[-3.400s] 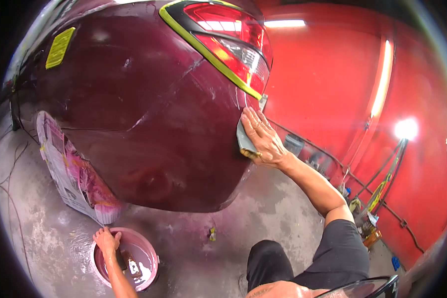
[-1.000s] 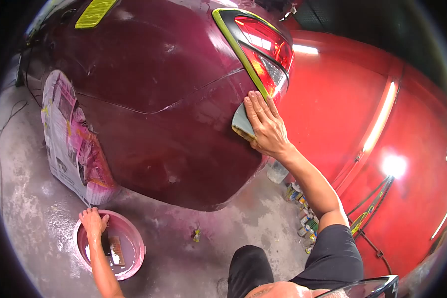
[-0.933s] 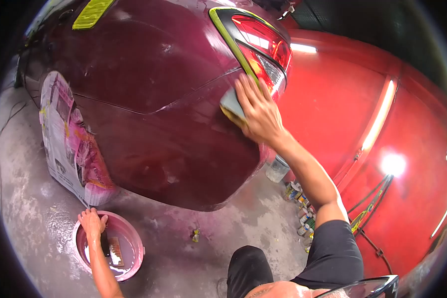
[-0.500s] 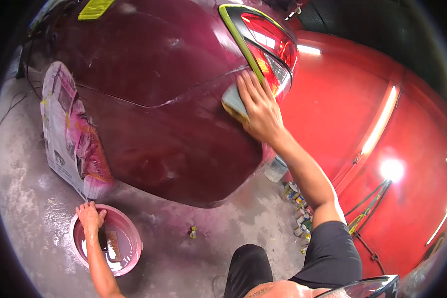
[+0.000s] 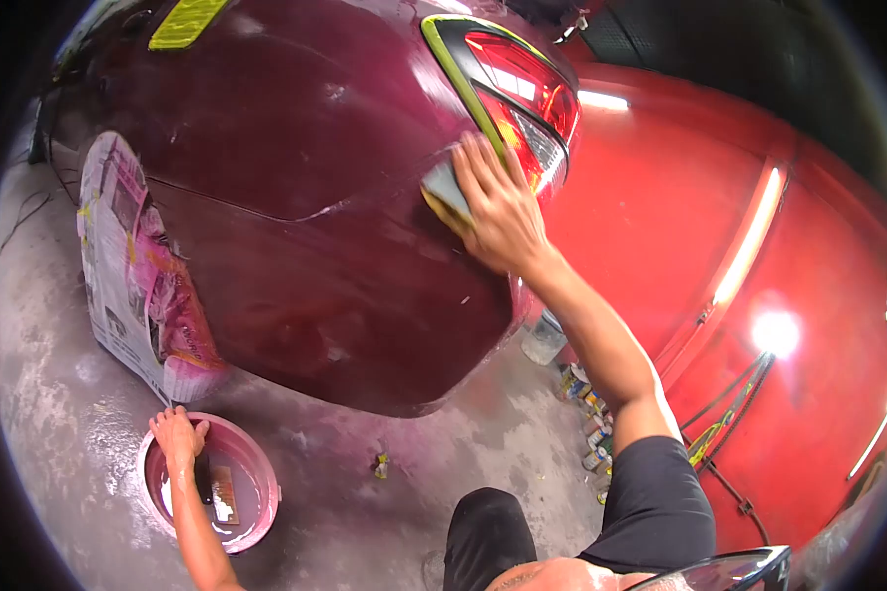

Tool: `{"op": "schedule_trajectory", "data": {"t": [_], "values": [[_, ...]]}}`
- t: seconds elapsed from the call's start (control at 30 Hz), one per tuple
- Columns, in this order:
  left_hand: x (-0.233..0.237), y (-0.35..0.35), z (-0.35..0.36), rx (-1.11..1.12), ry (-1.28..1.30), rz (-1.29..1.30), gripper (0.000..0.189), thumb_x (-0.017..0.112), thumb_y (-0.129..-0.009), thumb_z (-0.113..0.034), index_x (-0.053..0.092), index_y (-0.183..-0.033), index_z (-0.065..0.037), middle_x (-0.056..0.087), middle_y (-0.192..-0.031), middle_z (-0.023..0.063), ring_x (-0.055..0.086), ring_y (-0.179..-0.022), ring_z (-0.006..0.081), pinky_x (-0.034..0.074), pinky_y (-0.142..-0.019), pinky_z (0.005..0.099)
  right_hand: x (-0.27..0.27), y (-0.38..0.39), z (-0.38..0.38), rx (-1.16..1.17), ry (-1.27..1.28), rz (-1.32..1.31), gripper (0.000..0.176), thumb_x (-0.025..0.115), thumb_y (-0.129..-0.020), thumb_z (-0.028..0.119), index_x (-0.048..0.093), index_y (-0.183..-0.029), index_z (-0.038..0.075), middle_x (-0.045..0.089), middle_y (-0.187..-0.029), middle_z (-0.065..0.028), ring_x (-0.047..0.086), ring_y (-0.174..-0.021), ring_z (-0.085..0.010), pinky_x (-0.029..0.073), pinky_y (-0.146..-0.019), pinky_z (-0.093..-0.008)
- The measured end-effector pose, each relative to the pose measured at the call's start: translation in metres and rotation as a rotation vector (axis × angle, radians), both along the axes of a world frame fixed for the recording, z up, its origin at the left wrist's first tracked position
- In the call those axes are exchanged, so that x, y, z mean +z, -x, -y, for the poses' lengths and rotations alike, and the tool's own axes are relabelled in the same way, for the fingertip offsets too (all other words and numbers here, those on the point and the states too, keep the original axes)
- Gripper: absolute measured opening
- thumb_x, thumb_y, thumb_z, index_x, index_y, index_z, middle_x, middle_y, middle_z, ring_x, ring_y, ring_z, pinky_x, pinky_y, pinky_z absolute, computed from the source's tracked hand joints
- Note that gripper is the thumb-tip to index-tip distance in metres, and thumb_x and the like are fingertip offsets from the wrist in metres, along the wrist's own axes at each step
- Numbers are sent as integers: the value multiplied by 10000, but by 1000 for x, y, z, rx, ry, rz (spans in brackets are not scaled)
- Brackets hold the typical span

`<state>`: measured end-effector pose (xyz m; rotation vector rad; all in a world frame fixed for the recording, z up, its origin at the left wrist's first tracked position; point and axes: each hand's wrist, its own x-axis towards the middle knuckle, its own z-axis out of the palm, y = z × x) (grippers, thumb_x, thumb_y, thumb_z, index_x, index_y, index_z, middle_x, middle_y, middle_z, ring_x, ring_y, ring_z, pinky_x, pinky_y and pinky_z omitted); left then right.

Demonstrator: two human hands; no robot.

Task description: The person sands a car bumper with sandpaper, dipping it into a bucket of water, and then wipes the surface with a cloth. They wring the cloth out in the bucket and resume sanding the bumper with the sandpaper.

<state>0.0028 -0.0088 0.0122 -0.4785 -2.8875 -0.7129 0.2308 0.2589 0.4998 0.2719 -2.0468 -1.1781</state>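
My right hand (image 5: 498,207) presses a sponge pad (image 5: 447,192), grey on top and yellowish along its edge, flat against the maroon car panel (image 5: 315,266). Its fingertips are by the yellow-green tape (image 5: 453,67) that edges the red tail light (image 5: 527,84). Low on the left, my left hand (image 5: 177,438) has its fingers hooked over the far rim of a round pink basin (image 5: 268,497). Shallow liquid lies in the basin, with a brownish rectangular block (image 5: 224,494) and a dark object partly hidden by my left wrist.
Paint-stained paper masking (image 5: 118,266) hangs at the car's left side. To the right stands a red car panel (image 5: 660,217) with a bright lamp (image 5: 775,335) and cables before it. A bucket (image 5: 542,340) and several small cans (image 5: 596,433) stand on the concrete floor (image 5: 365,532).
My right hand and the sponge pad have shifted slightly left along the panel near the tail light. The view has moved a little. My left hand stays at the basin rim.
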Motion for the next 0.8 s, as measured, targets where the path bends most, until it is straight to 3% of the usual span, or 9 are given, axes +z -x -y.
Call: {"op": "schedule_trajectory", "data": {"t": [0.1, 0.2, 0.27, 0.3, 0.37, 0.5, 0.6, 0.7, 0.8], "values": [[0, -4, 5, -18, 9, 9, 532, 757, -760, -404, 646, -1117, -25, 633, -1169, 180, 550, -1157, 338, 323, -1073, 501, 8, 8, -5, 16, 0, 14, 763, 668, -746, 175, 394, -1418, -61, 411, -1471, -238, 362, -1398, -355, 227, -1176, -499], [-4, -1, 6, -38, -42, -48, 514, 762, -756, -395, 650, -1093, -23, 638, -1159, 183, 559, -1144, 345, 333, -1061, 498, -52, -56, -35, -24, 244, 82, 803, 692, -796, 229, 337, -1457, -57, 322, -1525, -247, 293, -1430, -401, 237, -1172, -502], [3, -2, 4, -26, -43, -21, 515, 762, -757, -395, 651, -1094, -23, 639, -1156, 183, 558, -1145, 348, 335, -1060, 498, -126, -107, -97, 75, 362, 33, 799, 678, -841, 216, 287, -1461, -101, 291, -1501, -336, 278, -1423, -451, 263, -1161, -520], [5, -3, 2, -4, -27, 13, 515, 762, -757, -395, 651, -1094, -23, 640, -1152, 182, 557, -1147, 350, 338, -1058, 498, -139, -116, -86, 45, 457, 63, 778, 600, -805, 63, 238, -1465, -129, 224, -1481, -412, 214, -1417, -521, 198, -1171, -546], [-3, -3, 1, -10, 6, -19, 491, 742, -767, -402, 650, -1080, -35, 637, -1125, 182, 560, -1114, 350, 351, -1027, 487, -134, -111, -90, 39, 465, 33, 775, 585, -807, 58, 225, -1468, -126, 234, -1487, -398, 234, -1416, -507, 204, -1174, -528], [-8, -3, 2, -25, 47, -51, 523, 751, -766, -394, 626, -1115, -25, 627, -1153, 190, 560, -1124, 358, 342, -1036, 506, -34, -39, -28, -6, 255, 13, 741, 609, -822, 97, 277, -1442, -136, 269, -1487, -371, 251, -1423, -472, 205, -1173, -535], [-2, -4, 1, -11, 28, -62, 505, 745, -773, -392, 625, -1107, -32, 625, -1151, 190, 554, -1135, 361, 335, -1042, 515, -84, -74, -51, 56, 456, -5, 742, 633, -839, 155, 299, -1434, -133, 282, -1486, -364, 246, -1423, -475, 209, -1170, -542], [0, 0, 2, -31, 30, -28, 520, 758, -757, -394, 621, -1105, -32, 625, -1152, 190, 555, -1132, 362, 339, -1036, 512, -132, -106, -84, 101, 408, -16, 747, 666, -875, 286, 348, -1416, -119, 355, -1460, -334, 324, -1387, -465, 248, -1162, -524], [-9, -1, -4, 6, 57, -77, 530, 765, -751, -390, 615, -1109, -29, 624, -1161, 192, 555, -1130, 360, 345, -1027, 510, -53, -61, -48, 93, 374, -31, 729, 653, -878, 258, 343, -1418, -121, 345, -1466, -333, 319, -1391, -460, 259, -1163, -510]]}}
